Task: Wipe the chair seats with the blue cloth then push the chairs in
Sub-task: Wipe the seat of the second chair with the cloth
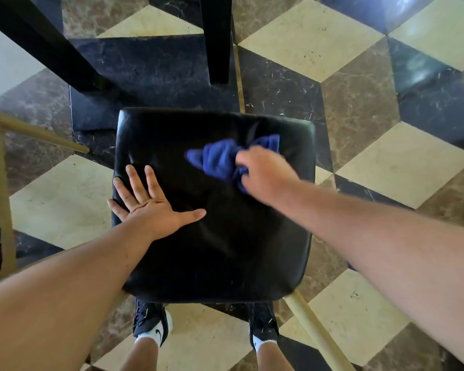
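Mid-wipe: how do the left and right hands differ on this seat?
The left hand lies flat, fingers spread, on the black chair seat near its left edge; the right hand curls around the bunched blue cloth nearer the far right. The left hand looks sharp, the right hand blurred. Both are over one seat.

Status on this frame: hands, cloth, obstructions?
Right hand grips blue cloth on black seat. Left hand flat on seat. Black legs stand beyond seat.
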Available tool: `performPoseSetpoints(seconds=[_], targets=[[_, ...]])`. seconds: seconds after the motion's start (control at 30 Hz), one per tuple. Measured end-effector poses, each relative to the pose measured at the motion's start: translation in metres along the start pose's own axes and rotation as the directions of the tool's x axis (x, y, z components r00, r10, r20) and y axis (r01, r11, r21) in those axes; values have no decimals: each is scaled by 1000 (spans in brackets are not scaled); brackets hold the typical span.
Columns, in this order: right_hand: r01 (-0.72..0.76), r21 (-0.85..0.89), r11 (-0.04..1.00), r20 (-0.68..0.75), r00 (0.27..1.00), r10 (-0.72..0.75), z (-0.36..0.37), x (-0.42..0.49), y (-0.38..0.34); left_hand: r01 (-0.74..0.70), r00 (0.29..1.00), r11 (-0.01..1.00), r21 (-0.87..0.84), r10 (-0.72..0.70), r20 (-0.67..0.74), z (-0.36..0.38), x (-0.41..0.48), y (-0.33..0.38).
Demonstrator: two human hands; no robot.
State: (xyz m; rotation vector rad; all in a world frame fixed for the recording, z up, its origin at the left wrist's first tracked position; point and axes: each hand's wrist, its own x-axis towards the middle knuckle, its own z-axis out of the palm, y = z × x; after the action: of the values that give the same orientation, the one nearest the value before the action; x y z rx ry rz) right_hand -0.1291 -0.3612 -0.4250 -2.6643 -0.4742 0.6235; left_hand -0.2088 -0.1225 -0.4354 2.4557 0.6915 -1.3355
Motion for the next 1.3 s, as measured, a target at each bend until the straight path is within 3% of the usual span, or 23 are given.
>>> performPoseSetpoints(seconds=[0.1,0.2,0.37,0.43,0.47,0.53,0.6,0.67,0.73,0.77,0.9,0.97,1.07,1.2,1.3], targets=[[139,10,990,222,965,-138,26,-75,-12,36,999,999,32,-36,-20,0,-2,3],[308,-8,951,491,830,-264,46,-120,-13,61,998,998,33,-60,-3,0,-2,6],[445,41,895,600,705,-378,40,-114,-2,63,997,997,41,-61,-40,3,3,4],[455,22,890,559,733,-388,31,-101,4,36,996,998,53,-32,-87,10,6,1],[424,-1,905,500,784,-367,26,-90,9,16,993,998,56,-10,-118,14,8,-1],[293,-42,955,326,908,-264,10,-62,22,-33,979,998,47,42,-200,22,9,-8],[130,-14,991,147,981,-127,-8,-30,34,-133,935,989,58,145,-323,33,6,-14],[29,2,1000,19,999,-29,-23,-3,46,-318,828,926,204,376,-416,49,-2,-15],[-23,-14,1000,-51,998,22,-30,14,55,-464,708,794,393,599,-374,68,-11,-6],[-46,-1,999,-80,996,46,-32,19,58,-479,691,762,436,634,-348,75,-14,0],[-98,76,992,-178,978,110,-27,11,61,-393,719,801,451,573,-393,90,-12,13],[-84,54,995,-109,990,89,-17,-13,54,-382,719,798,466,573,-393,92,-9,12],[26,34,999,131,991,-30,10,-84,40,-378,712,796,472,576,-402,93,-4,10],[298,36,954,504,819,-275,36,-169,25,-352,709,803,480,564,-423,96,-5,12],[421,42,906,564,739,-369,31,-161,36,-346,711,806,480,559,-427,96,-6,13]])
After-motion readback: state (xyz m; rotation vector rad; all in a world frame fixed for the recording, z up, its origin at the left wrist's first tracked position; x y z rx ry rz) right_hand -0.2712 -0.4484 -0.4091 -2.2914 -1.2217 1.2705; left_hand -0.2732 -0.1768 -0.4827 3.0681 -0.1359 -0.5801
